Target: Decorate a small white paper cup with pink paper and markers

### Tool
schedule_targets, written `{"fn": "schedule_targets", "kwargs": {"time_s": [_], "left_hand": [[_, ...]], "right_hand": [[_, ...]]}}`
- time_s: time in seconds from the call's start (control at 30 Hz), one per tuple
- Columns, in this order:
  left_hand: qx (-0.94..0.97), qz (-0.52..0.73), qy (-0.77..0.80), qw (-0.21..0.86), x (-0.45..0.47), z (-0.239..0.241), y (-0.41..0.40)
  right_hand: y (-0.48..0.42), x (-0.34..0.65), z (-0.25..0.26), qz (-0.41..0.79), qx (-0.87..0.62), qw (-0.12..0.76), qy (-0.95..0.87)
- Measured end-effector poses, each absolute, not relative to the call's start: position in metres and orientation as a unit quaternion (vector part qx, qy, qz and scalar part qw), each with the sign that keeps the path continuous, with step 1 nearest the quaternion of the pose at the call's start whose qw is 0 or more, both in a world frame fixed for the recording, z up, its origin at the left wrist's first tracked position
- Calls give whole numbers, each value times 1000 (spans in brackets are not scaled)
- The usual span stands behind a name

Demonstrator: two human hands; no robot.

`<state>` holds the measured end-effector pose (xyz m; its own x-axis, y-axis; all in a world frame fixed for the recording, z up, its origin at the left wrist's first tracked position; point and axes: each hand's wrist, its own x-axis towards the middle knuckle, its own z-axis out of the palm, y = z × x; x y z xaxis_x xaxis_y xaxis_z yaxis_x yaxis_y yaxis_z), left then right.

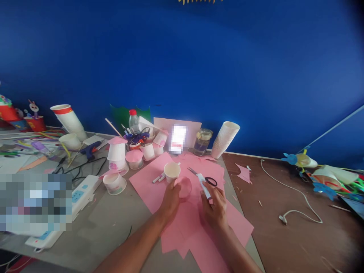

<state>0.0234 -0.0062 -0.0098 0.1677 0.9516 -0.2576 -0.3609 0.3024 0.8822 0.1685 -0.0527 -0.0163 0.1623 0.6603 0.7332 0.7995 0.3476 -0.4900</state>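
Note:
My left hand [170,199] is closed on the edge of a round pink paper disc [186,188], pinched between thumb and fingers. Just behind it stands a white paper cup [172,172], with a few short white rolls [158,177] at its left. My right hand [216,204] is closed around a slim white bar-shaped object [204,185], whose kind I cannot make out. Scissors with black handles [211,182] lie beside that hand, partly covered by the white object. Overlapping pink paper sheets [153,170] spread beneath both hands.
Paper cups with pink tops [116,151] stand on the left, near a glue gun [91,148] and a power strip [81,195]. At the back are a lit phone [178,138], a glass jar [203,142] and stacked cups [226,138]. A white cable [292,185] crosses the brown surface.

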Motion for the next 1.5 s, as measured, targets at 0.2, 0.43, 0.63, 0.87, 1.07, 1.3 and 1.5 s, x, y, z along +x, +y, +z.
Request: {"fn": "schedule_targets", "kwargs": {"time_s": [0.2,0.43,0.63,0.87,1.07,1.3,1.5], "left_hand": [[292,468,368,749,30,-4,-10],[243,453,286,808,32,1,-16],[216,434,255,836,34,2,-16],[212,427,164,864,36,3,-19],[221,423,147,867,39,4,-21],[350,375,274,813,28,7,-24],[476,413,350,693,20,1,-12]], "right_hand": [[-57,160,-26,158,-635,539,-531],[-55,150,-34,152,-623,573,-510],[-53,152,-37,141,-618,583,-507],[-53,153,-31,137,-631,581,-496],[-53,152,-29,155,-636,577,-488],[-52,157,-29,152,-631,573,-500],[-47,173,-26,124,-602,504,-607]]}}
